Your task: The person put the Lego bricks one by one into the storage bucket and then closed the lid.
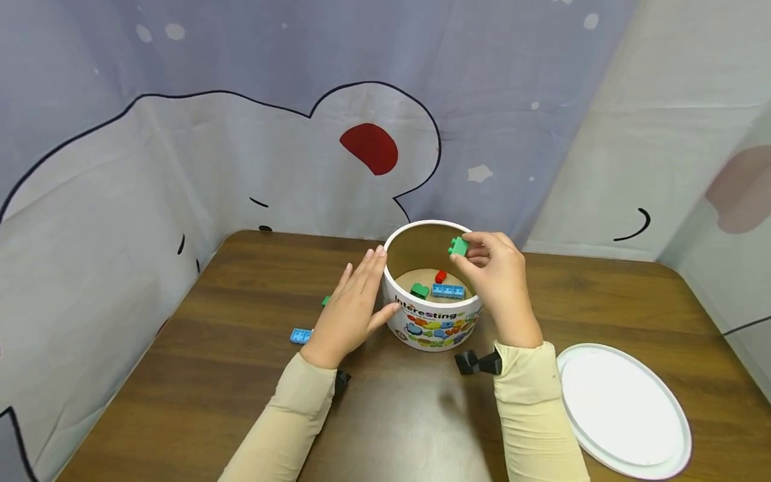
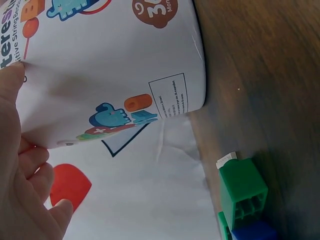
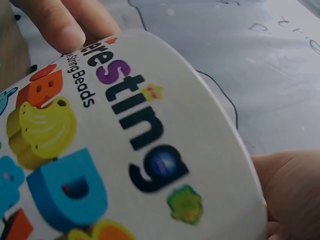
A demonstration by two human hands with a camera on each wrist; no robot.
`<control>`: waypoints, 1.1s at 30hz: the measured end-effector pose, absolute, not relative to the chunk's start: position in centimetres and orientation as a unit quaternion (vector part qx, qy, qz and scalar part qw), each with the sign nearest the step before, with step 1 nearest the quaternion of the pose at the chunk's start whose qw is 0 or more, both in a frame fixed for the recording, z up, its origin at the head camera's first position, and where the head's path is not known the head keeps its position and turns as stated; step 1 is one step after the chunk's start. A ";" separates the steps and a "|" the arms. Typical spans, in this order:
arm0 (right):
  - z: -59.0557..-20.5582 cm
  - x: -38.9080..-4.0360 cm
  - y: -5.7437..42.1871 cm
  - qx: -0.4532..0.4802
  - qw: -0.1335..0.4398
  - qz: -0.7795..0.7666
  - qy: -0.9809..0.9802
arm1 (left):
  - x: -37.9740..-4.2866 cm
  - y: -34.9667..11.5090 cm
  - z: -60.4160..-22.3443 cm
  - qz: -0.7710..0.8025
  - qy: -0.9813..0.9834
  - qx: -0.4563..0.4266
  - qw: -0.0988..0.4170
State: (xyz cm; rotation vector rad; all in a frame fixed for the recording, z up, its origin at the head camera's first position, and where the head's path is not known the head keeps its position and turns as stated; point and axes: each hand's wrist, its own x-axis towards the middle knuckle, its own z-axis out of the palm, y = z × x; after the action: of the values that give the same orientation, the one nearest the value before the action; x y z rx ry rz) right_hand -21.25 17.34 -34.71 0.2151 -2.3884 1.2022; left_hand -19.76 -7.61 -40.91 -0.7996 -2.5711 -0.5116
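- Now: lid off, lying on the bench to the right of the bucket and apart from it; bucket upright, mouth uncovered. I log the opening step as done.
- Inside, on the bucket floor, I count three pieces: a small red block, a long blue block and a dark green block.
- Right-hand grip: pinching a light green block between thumb and fingers. On my head feed the block shows against the bucket's inner wall, near the right side of the rim; I cannot judge its height there.
- Left-hand grip: fingers straight, nothing grasped, laid along the bucket's left side; the left wrist feed shows the thumb touching the printed wall. I take this as steadying.
- Outside, left of the bucket: a blue piece and a green piece on the bench, both partly hidden by the left hand in my head feed.
- Progress, my judgement: sorting is partway, with blocks on both sides of the rim and one in transfer. Whether that one is going in or coming out, I cannot tell.
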 end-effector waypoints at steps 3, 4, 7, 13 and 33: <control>-34.5 -22.1 17.1 0.085 0.184 0.420 -0.884 | -19.7 -7.5 -40.8 -0.184 -0.920 -0.284 0.197; -34.4 -22.3 16.9 0.086 0.168 0.412 -0.892 | -19.7 -7.5 -40.8 -0.184 -0.921 -0.284 0.195; -34.1 -23.0 16.6 0.084 0.120 0.377 -0.915 | -19.8 -7.5 -40.8 -0.184 -0.921 -0.284 0.192; -33.4 -24.3 15.6 0.071 0.076 0.306 -0.946 | -20.0 -7.5 -41.0 -0.180 -0.922 -0.282 0.196; -35.4 -21.8 18.3 0.156 0.322 0.359 -0.862 | -20.2 -7.4 -41.2 -0.185 -0.921 -0.285 0.189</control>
State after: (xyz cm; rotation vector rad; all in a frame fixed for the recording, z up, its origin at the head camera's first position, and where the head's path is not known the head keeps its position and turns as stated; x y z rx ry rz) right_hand -21.75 18.30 -35.39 0.4106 -2.2633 0.9434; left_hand -20.23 -7.35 -41.19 -0.8021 -2.5901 -0.5196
